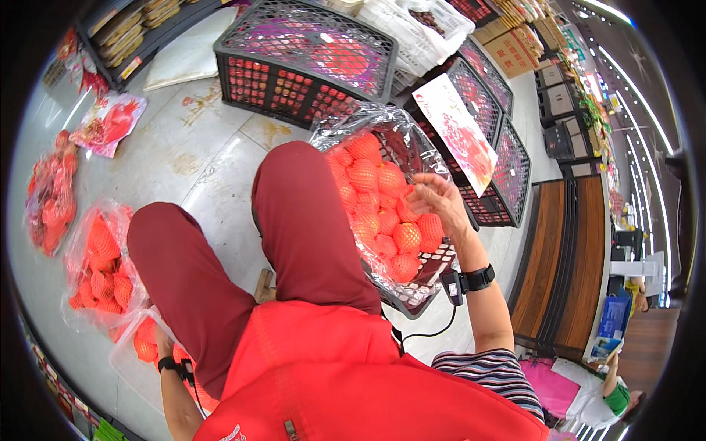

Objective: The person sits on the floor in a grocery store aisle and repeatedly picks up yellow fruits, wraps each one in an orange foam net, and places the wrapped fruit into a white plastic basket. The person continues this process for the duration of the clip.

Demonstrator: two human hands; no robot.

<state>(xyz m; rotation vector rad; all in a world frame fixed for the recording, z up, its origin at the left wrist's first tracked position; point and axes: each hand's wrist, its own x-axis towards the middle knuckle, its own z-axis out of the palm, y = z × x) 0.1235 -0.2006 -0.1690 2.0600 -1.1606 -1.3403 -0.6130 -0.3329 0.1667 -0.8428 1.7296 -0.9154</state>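
My right hand (438, 199) is over the right side of a black plastic crate (408, 307) lined with a clear plastic bag (380, 113). Its fingers are loosely bent and apart, with nothing visible in them. Round fruits in red foam nets (390, 221) are piled in the crate, right beside the fingers. At lower left my left hand (164, 340) reaches into a translucent plastic bin (128, 358) among more netted fruits (145, 349). My leg and the bin hide its fingers, so its grip is not visible.
A clear bag of foam nets (103, 286) and a red mesh bag (52, 193) lie on the left floor. Lidded black crates (306, 49) of red fruit stand ahead. A printed cardboard sheet (458, 135) leans on crates at right, near a slatted wooden platform (557, 264). Another person (595, 391) is at far right.
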